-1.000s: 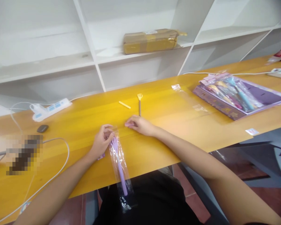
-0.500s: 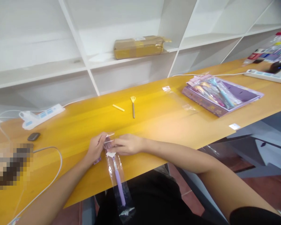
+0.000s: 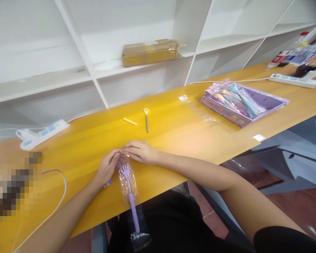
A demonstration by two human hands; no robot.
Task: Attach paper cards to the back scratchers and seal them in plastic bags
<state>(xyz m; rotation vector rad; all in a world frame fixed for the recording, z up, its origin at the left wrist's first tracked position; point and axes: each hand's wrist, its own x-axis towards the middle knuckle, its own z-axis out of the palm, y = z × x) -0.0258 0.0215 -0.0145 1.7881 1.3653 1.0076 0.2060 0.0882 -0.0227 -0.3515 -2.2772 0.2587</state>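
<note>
A clear plastic bag hangs over the table's front edge, with a purple back scratcher inside it. The scratcher's claw head points up toward my hands and its handle lies over my lap. My left hand is closed on the bag's top left corner. A small purple piece shows beneath that hand; what it is I cannot make out. Pinched at the bag's top edge are the fingers of my right hand. Beyond my hands lie a back scratcher with a cream claw and dark handle and a short cream stick.
A purple box with bagged items stands on the right of the wooden table. Power strips lie left and far right. A taped cardboard box rests on the white shelf. Bottles stand at the far right.
My right hand has moved up to the bag's top edge. The scratcher's claw head now shows, where a white piece and my fingers covered it. The view has shifted slightly.
</note>
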